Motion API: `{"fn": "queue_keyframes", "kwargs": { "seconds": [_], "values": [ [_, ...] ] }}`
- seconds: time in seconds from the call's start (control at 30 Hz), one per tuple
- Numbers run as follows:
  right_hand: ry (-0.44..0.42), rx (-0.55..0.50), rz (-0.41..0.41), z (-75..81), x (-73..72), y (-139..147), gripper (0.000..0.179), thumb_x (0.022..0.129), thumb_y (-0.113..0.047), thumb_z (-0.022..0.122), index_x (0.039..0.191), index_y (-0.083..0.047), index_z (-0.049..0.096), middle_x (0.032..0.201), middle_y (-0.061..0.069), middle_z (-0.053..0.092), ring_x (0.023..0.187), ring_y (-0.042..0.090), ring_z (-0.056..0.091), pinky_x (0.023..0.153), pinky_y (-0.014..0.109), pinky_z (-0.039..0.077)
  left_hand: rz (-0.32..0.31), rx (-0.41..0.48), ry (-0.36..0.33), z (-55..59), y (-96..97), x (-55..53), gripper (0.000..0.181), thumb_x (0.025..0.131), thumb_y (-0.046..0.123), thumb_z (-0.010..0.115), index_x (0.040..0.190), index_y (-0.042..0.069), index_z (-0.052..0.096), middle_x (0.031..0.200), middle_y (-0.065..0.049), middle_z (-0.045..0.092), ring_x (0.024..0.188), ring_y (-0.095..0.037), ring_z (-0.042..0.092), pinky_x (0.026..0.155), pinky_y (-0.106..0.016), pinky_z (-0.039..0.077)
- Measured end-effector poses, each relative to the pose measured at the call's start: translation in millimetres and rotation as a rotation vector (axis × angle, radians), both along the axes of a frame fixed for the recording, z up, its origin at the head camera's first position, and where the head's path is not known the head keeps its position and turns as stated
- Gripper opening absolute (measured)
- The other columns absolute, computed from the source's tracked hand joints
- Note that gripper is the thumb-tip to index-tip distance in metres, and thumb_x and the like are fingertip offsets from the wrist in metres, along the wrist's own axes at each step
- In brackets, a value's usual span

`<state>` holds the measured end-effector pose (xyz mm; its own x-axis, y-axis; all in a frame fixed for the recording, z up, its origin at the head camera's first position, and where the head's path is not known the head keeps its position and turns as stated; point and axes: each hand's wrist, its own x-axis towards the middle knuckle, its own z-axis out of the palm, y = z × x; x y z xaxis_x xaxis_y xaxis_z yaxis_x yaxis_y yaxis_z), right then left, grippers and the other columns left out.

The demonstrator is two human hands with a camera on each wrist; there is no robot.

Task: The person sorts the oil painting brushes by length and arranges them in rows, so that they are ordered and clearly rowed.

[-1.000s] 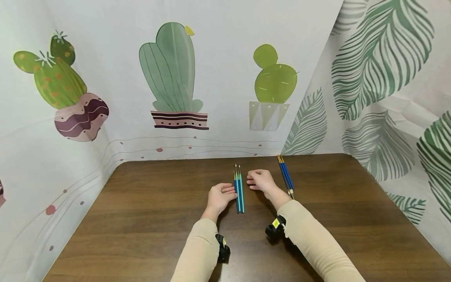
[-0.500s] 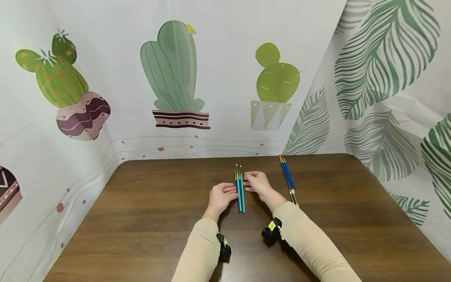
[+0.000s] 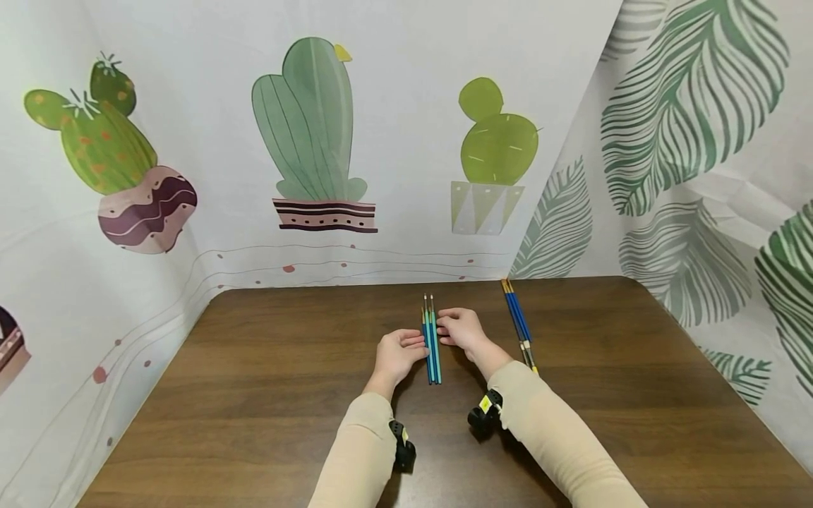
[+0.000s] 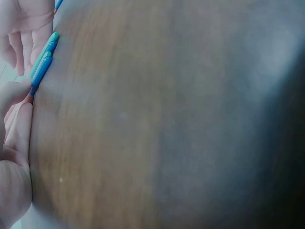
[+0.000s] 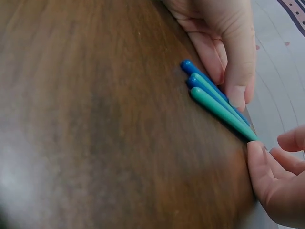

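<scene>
Several slim paintbrushes with blue and teal handles lie side by side on the table, tips pointing away from me. Along their left side is my left hand; its thumb touches the outer blue handle, as the right wrist view shows on the left hand there. My right hand is at their right side, its fingertips against or very near the outer teal handle. Neither hand has its fingers wrapped round a brush. In the left wrist view the handle ends show between both hands.
A second group of blue paintbrushes lies slanted beyond the right forearm, partly hidden by the sleeve. The brown wooden table meets a cloth backdrop printed with cacti and leaves.
My right hand has moved left, from a gap beside the paintbrushes up to their right side. The left hand and the brushes have stayed about where they were.
</scene>
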<state>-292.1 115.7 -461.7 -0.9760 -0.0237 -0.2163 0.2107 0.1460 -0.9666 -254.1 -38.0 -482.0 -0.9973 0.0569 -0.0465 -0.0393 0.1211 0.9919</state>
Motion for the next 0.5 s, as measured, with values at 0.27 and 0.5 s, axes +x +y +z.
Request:
{"fn": "queue_keyframes", "kwargs": {
  "seconds": [0.27,0.5],
  "values": [
    [0.036,0.105,-0.023,-3.3,-6.3,-6,0.028,0.09,-0.008,0.057,0.116,0.002,0.062,0.089,0.012,0.063,0.07,0.01,0.059,0.056,0.021,0.055,-0.019,0.015,0.006,1.3,-1.1,0.0,0.04,0.078,-0.008,0.069,0.116,-0.015,0.056,0.11,-0.031,0.064,0.102,-0.037,0.065,0.084,-0.035,0.056],
    [0.087,0.261,-0.039,-3.6,-12.7,-12,0.027,0.086,-0.013,0.064,0.108,0.001,0.066,0.074,0.007,0.062,0.056,0.009,0.055,0.048,0.021,0.052,-0.029,0.02,-0.003,1.5,-1.6,-0.1,0.04,0.079,-0.009,0.068,0.116,-0.016,0.055,0.111,-0.032,0.063,0.104,-0.039,0.064,0.085,-0.035,0.056]
  ]
}}
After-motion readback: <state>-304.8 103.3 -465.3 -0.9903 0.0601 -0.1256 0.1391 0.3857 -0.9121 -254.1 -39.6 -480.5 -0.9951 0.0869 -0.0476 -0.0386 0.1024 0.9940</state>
